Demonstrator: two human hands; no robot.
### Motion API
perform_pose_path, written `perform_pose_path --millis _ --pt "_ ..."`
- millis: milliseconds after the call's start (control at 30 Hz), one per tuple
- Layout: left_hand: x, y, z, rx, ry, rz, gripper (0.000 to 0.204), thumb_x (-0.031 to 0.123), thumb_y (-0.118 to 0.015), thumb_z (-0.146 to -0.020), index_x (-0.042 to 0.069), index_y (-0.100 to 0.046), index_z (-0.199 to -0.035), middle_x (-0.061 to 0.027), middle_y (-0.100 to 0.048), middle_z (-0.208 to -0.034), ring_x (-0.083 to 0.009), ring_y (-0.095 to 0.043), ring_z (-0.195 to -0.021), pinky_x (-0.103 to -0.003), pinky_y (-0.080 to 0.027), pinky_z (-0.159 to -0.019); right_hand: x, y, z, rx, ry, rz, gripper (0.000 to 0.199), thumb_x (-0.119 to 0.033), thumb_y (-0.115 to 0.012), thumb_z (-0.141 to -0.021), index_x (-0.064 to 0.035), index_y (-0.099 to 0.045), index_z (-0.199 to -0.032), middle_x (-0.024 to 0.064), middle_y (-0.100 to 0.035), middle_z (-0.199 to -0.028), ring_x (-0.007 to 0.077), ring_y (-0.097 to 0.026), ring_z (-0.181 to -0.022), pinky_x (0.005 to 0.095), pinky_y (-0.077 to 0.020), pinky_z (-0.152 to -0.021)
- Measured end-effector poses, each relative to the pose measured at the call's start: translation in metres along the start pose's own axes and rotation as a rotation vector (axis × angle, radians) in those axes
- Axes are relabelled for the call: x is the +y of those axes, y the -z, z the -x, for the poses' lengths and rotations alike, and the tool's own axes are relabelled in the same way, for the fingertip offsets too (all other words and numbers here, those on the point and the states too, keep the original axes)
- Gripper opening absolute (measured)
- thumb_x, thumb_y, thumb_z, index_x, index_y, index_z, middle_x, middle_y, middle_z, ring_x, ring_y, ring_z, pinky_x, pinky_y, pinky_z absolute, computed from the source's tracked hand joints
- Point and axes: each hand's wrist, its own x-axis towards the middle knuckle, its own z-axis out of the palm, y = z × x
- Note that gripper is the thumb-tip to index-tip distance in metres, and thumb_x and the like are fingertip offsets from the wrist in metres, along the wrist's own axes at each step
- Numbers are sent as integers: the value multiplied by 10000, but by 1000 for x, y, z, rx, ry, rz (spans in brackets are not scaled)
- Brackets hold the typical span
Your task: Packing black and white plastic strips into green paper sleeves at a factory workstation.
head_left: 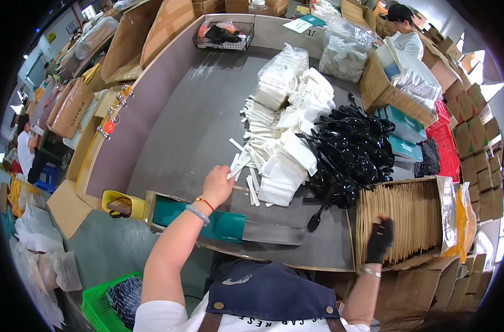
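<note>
One gloved right hand over many sticks.

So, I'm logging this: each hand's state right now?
Left hand: fingertips at white strips; grip unclear.
Right hand: black-gloved, at wooden sticks; blurred, grip cannot be told.

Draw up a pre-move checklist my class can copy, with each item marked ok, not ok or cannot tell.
1. Left hand at the white packets: ok, it touches a slim one.
2. Right hand at the wooden sticks: ok, it is over them.
3. Right hand's grip on a stick: cannot tell, the hand is blurred.
4. Black spoons separate from the white packets: not ok, the piles meet.
5. Teal packaging fully visible: not ok, the left forearm crosses in front.
</note>
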Motion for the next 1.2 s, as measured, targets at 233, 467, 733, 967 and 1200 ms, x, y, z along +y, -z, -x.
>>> perform_pose_path --millis 233,467,733,967,1200 --pt "4 -27 -26 -95 -22 -46 150 164 -691 -796 71 -652 -908 -138 -614 -943 -371 -602 -896 -450 -501 -783 101 76 -52 226 -55 706 284 -127 -597 -916 45 -573 -1140 170 -585 -1085 330 -563 -999 402 -454 -909" --pt "22 -2 13 -85 -35 -119 83 138 -666 -797 76 -643 -847 -111 -606 -791 -338 -596 -768 -453 -490 -694 112 85 -68 -76 -240 805 256 -154 -537 -943 48 -590 -1091 217 -598 -1052 354 -579 -986 410 -454 -882" --pt "71 -36 20 -96 -554 10 118 31 -671 -755 49 -597 -846 -111 -580 -958 -312 -564 -916 -399 -492 -786 123 92 -65 243 -417 363 267 -201 -446 -1014 37 -555 -1064 78 -559 -883 205 -528 -830 320 -438 -777" --pt "72 -40 17 -230 -484 6 335 24 -683 -684 51 -547 -990 -126 -547 -987 -338 -555 -916 -422 -491 -799 -15 -26 54 156 -144 -527 235 -284 -501 -991 -52 -534 -1010 42 -501 -909 180 -496 -872 312 -412 -835" --pt "74 -35 17 -255 -497 -5 315 70 -761 -678 64 -573 -931 -116 -559 -922 -318 -571 -865 -411 -489 -746 -5 -106 70 -162 47 -50 247 -179 -643 -886 -24 -558 -1058 146 -634 -938 303 -638 -795 397 -505 -710"
